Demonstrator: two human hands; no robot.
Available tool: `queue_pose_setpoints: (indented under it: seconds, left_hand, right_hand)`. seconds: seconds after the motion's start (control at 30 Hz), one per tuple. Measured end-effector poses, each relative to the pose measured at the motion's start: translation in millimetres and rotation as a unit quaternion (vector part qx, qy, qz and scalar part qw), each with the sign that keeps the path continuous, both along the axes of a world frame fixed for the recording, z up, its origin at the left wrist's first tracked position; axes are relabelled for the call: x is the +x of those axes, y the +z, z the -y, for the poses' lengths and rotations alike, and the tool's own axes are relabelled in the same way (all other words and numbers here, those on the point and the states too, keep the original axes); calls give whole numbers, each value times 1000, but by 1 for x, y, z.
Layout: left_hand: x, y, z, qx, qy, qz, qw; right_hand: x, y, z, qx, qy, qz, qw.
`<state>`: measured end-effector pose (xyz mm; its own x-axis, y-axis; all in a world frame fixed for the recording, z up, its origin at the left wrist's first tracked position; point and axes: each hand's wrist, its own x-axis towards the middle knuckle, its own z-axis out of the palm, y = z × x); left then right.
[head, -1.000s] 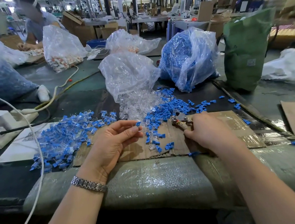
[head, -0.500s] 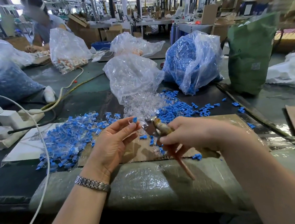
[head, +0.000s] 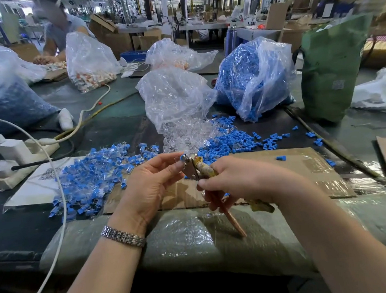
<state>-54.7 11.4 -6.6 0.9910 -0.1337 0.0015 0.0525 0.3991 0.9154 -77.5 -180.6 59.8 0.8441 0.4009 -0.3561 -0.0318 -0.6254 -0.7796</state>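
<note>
Blue plastic makes up the tiny piece (head: 183, 157) pinched between the thumb and first finger of the left hand (head: 151, 185), up in the air above the near edge of the cardboard sheet (head: 294, 167). The hand holds it right against the metal nose of the pliers (head: 195, 168), most likely so the tool can squeeze the piece shut. The left palm faces up and to the right, the wrist is bent back a little, and the other fingers are loosely curled under. The right hand (head: 237, 182) is wrapped round the handles of the pliers, knuckles up. One pinkish handle pokes down below the fingers toward the padded near edge of the table (head: 184, 240). I cannot tell if the nose of the tool is open or closed. Both hands are lifted close to the person, probably so the small piece is easy to see. The loose parts are spread within reach. A heap of blue-and-clear pieces (head: 92, 178) lies by the left edge of the cardboard. Clear pieces (head: 184, 135) spill from a clear bag (head: 173, 96) past its far edge, with blue caps (head: 229, 141) beside them. That way each hand can grab the next part without a long reach.
</note>
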Motion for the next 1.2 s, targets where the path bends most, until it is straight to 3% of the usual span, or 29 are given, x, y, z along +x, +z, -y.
queue_pose_setpoints:
  seconds: [0.13,0.33,0.57,0.63,0.73,0.8,0.87,0.93,1.07,1.2]
  left_hand:
    - [1,-3,-3,16,2,-5,1000]
    - [3,-8,-2,55,13,8,998]
    - [4,-10,-6,111,14,15,994]
    - [3,-10,-5,148,59,40,986]
    - [5,-13,-7,233,226,50,944]
    - [9,-15,-11,319,334,60,885]
    - [11,-14,-12,381,377,63,842]
    - [10,-13,-9,421,366,86,825]
    - [2,-8,6,420,208,150,871]
    - [-8,-4,10,428,57,191,881]
  right_hand:
    - [-1,-5,-5,-1,-17,10,1000]
    - [-4,-16,-14,-86,-47,78,992]
    - [1,-13,-8,-43,-44,19,998]
    - [3,-10,3,-9,-51,-9,999]
    - [10,-3,28,-31,-103,57,993]
    - [18,-4,47,-123,-154,140,970]
    - [24,-10,61,-229,-194,185,936]
    - [28,-20,69,-315,-207,192,906]
    - [30,-38,67,-415,-195,209,864]
    - [32,-41,61,-402,-195,229,865]
